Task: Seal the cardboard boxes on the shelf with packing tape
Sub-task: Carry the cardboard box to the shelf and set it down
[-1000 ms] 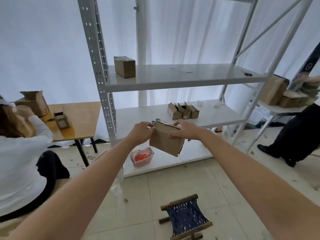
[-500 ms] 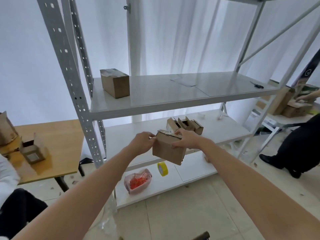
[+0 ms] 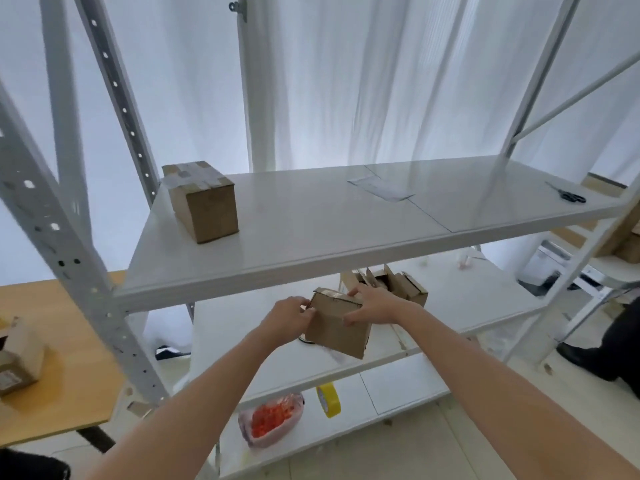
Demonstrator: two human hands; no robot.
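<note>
— Left grip [image 3: 289, 318] first: what has it got?
— It grasps the left end of a small cardboard box [image 3: 337, 329], fingers curled round the edge. The right grip [image 3: 375, 306] clasps the top right corner.
— And where is that box?
— Held tilted in the air, in front of the middle shelf [image 3: 485, 299], below the upper shelf [image 3: 311, 240].
— Other boxes?
— A taped box [image 3: 204, 202] stands at the upper shelf's left end; open boxes [image 3: 405, 284] sit on the middle shelf behind the right grip. A yellow tape roll [image 3: 328, 400] stands on the bottom shelf [image 3: 398, 386].
</note>
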